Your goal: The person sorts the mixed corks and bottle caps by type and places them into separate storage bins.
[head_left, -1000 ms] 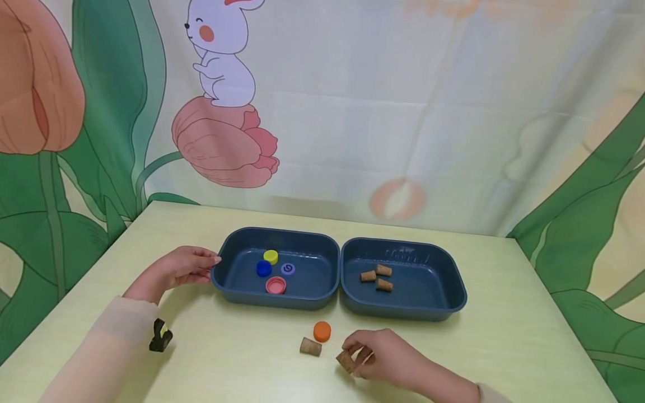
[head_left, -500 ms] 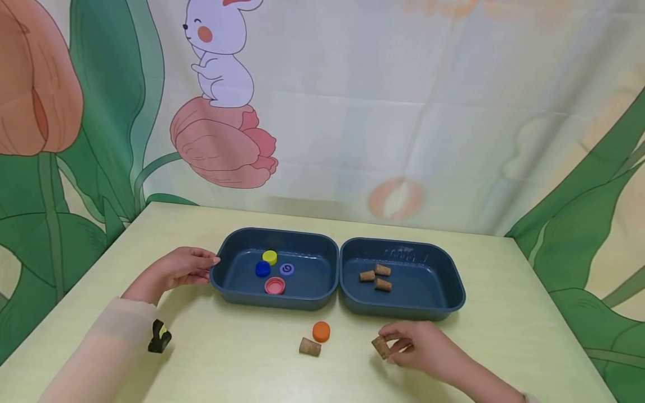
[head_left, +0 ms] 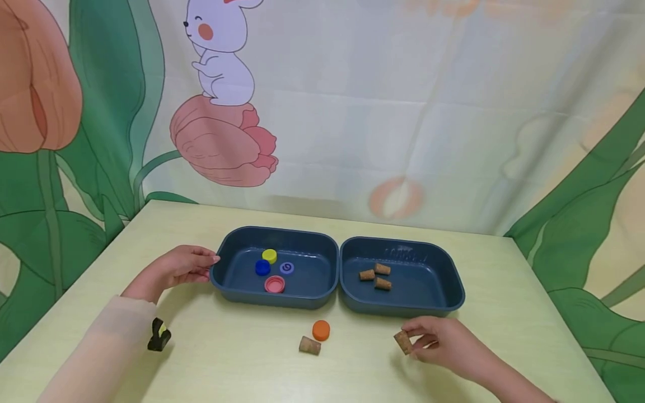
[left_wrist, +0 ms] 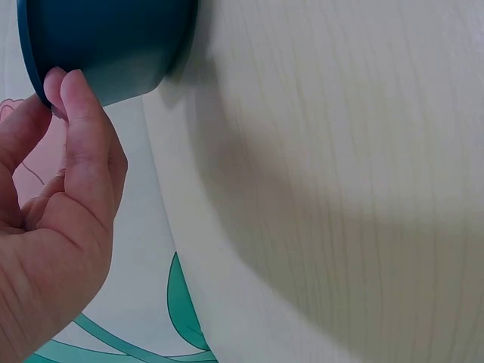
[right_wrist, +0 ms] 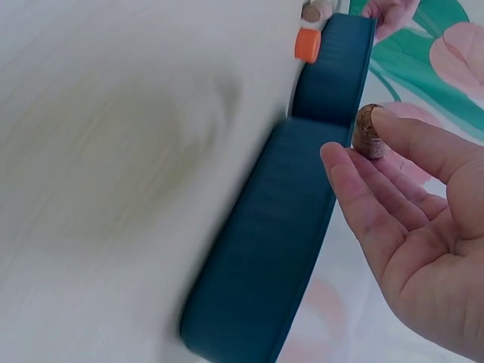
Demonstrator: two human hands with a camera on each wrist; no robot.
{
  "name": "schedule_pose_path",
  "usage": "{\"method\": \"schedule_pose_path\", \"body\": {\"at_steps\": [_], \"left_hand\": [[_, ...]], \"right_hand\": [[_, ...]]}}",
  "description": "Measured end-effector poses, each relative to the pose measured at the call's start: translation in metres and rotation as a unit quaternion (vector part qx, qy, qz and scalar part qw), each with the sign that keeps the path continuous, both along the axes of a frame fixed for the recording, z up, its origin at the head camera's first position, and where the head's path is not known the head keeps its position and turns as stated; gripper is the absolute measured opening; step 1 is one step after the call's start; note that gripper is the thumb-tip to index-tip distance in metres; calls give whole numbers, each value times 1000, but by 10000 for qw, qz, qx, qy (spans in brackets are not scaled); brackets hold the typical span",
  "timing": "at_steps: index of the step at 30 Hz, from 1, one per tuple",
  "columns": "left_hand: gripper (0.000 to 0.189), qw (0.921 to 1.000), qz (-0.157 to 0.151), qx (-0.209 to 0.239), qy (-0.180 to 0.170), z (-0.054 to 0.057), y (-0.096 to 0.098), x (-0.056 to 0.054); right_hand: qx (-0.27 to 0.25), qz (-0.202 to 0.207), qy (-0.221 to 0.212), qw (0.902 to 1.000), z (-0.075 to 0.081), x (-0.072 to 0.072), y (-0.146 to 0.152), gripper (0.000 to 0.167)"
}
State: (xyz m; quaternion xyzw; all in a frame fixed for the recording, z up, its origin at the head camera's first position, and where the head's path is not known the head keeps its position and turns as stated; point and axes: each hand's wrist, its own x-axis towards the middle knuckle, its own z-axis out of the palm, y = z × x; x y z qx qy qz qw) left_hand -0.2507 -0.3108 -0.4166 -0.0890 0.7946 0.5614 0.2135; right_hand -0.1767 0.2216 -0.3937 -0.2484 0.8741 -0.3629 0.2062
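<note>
In the head view, my left hand (head_left: 186, 266) pinches the left end rim of the left dark blue tray (head_left: 282, 299). The left wrist view has the fingertips and thumb meeting at that rim (left_wrist: 34, 68). My right hand (head_left: 445, 344) pinches a cork (head_left: 403, 342) between thumb and fingers, above the table in front of the right blue tray (head_left: 403, 307). The right wrist view gives the held cork (right_wrist: 368, 132) upright at the fingertips. Another cork (head_left: 309, 345) lies on the table beside an orange bottle cap (head_left: 321, 330).
The left tray holds a yellow cap (head_left: 269, 256), a blue cap (head_left: 262, 267), a purple cap (head_left: 286, 268) and a pink cap (head_left: 274, 284). Several corks (head_left: 383, 284) lie in the right tray. A black clip-like object (head_left: 159, 334) sits by the left sleeve. A printed curtain (head_left: 322, 112) hangs behind the table.
My right hand has carried the cork to the right and slightly away from me, from beside the orange cap to in front of the right tray. The left hand stays at the left tray's rim.
</note>
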Motion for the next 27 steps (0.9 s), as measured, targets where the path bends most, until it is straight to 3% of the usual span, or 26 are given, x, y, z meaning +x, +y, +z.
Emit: {"method": "schedule_pose_path", "body": {"at_steps": [8,15,27], "left_hand": [[45,10000,18,-18,-3,1,0,0],[41,10000,3,81,32,-3,0,2],[41,9999,-82,71,92,0,-2,1]], "right_hand": [[203,-245,-100,9994,19,-15,16,38],[568,-275,320,9975,42,-36,31,38],[871,-338,441,9946,67,-64,35,40]]}}
